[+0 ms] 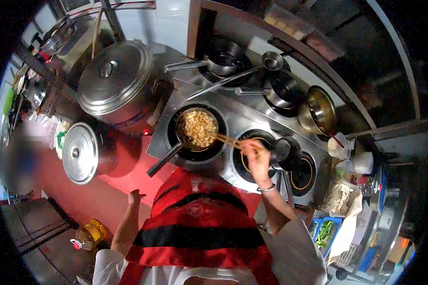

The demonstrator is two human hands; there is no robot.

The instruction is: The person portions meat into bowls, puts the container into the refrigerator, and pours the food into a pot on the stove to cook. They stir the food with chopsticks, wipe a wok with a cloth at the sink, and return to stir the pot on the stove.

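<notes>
My right hand (255, 159) is closed on a pair of wooden chopsticks (229, 140), whose tips reach the right side of a frying pan (179, 135). Small pale-brown chopped pieces of food (198, 128) fill the pan, which rests on the left front burner. Its black handle (164, 160) points down and to the left, with no hand on it. Low beside my apron, my left hand (136, 195) hangs over the red floor, apart from the pan handle. Its fingers are small in view and look loosely apart, holding nothing.
A large lidded stockpot (116, 78) and a smaller lidded pot (80, 153) stand left. Behind the pan lie a long ladle (233, 80), saucepans (283, 90) and a metal bowl (317, 110). At right is a blue basket of green vegetables (325, 232). An oil bottle (91, 233) stands lower left.
</notes>
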